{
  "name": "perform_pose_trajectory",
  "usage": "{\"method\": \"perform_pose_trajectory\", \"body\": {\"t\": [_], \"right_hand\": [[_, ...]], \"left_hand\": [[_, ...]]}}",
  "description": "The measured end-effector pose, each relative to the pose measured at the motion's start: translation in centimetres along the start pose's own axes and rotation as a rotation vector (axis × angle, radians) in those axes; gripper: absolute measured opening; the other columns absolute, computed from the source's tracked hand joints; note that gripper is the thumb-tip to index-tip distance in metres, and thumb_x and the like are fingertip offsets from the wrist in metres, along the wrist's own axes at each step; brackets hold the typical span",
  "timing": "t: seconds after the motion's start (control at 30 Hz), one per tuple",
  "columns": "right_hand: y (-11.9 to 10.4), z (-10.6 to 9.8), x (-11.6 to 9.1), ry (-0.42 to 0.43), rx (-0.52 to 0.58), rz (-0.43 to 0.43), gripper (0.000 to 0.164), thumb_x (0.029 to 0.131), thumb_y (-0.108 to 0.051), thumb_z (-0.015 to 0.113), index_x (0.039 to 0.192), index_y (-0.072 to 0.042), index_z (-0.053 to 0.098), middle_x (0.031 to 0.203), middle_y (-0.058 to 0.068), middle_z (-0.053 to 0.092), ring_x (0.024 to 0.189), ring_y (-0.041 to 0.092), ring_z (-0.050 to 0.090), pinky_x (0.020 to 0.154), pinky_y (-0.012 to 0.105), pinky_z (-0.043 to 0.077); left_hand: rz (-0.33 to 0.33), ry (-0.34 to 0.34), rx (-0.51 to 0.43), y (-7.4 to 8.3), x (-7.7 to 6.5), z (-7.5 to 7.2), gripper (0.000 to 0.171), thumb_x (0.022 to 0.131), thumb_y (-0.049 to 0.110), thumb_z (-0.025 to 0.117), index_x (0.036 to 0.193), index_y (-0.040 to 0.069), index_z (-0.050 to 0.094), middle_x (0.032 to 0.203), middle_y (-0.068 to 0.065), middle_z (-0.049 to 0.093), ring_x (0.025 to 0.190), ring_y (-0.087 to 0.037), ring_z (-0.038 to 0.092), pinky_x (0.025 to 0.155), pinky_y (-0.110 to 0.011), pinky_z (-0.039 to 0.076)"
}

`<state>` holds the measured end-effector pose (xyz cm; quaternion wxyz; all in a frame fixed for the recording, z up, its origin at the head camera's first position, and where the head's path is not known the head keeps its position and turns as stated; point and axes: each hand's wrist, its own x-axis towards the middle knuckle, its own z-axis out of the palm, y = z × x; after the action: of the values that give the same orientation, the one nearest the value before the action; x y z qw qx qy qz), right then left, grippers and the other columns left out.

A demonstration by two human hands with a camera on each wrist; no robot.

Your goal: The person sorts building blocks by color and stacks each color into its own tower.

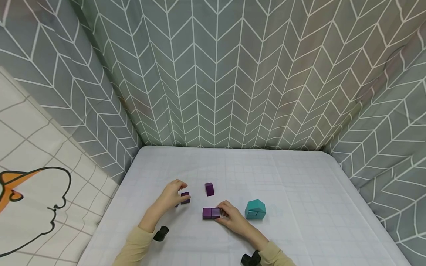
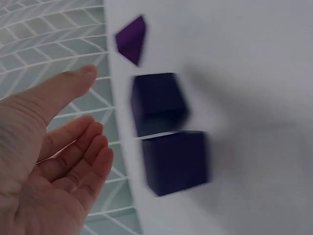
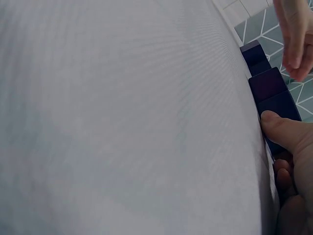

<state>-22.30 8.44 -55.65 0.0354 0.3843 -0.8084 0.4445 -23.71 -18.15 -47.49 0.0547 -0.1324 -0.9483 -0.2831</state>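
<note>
My left hand (image 1: 171, 195) hovers by a purple block (image 1: 186, 198), thumb and fingertips spread apart with nothing between them. In the left wrist view, two dark purple blocks (image 2: 176, 161) lie side by side just past its fingers, and a smaller angular purple piece (image 2: 132, 40) lies beyond. With thumb and fingers on opposite sides, my right hand (image 1: 233, 218) pinches the right end of a pair of joined purple cubes (image 1: 207, 213) on the table. Its thumb (image 3: 279, 128) lies along a block's face in the right wrist view.
Another purple block (image 1: 209, 189) sits farther back, between the hands. Right of my right hand stands a teal block shape (image 1: 255, 210) made of several pieces. A white cloth covers the table (image 1: 299, 184), with patterned curtains (image 1: 226, 74) behind and at the sides.
</note>
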Motion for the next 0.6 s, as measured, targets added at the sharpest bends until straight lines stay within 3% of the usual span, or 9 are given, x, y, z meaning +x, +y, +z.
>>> {"method": "perform_pose_trajectory", "body": {"t": [0.23,0.43,0.6], "right_hand": [[-0.3,0.0,0.0,0.007,-0.005,0.008,0.028,0.075,-0.012,0.07,0.099,-0.008,0.057,0.092,0.002,0.052,0.071,0.013,0.047,0.059,0.017,0.04],[-2.5,-0.8,0.4,0.023,0.032,-0.003,0.028,0.071,0.001,0.07,0.096,0.002,0.057,0.089,0.013,0.053,0.068,0.026,0.048,0.057,0.024,0.041],[-3.4,-1.2,0.6,0.008,0.042,0.012,0.027,0.071,0.003,0.069,0.096,0.003,0.057,0.089,0.015,0.053,0.069,0.027,0.048,0.057,0.028,0.043]], "left_hand": [[-0.043,-0.049,-0.027,-2.0,-0.2,1.9,0.037,0.067,0.018,0.077,0.096,0.001,0.062,0.091,-0.006,0.058,0.082,-0.019,0.055,0.071,-0.031,0.046],[-0.008,-0.042,-0.026,-2.4,-0.3,2.8,0.035,0.066,0.015,0.078,0.093,0.001,0.062,0.09,-0.007,0.058,0.083,-0.019,0.054,0.072,-0.034,0.047],[-0.006,-0.018,-0.02,-2.8,-0.5,3.5,0.031,0.066,0.012,0.077,0.09,0.002,0.061,0.088,-0.005,0.058,0.082,-0.018,0.055,0.072,-0.035,0.046]]}}
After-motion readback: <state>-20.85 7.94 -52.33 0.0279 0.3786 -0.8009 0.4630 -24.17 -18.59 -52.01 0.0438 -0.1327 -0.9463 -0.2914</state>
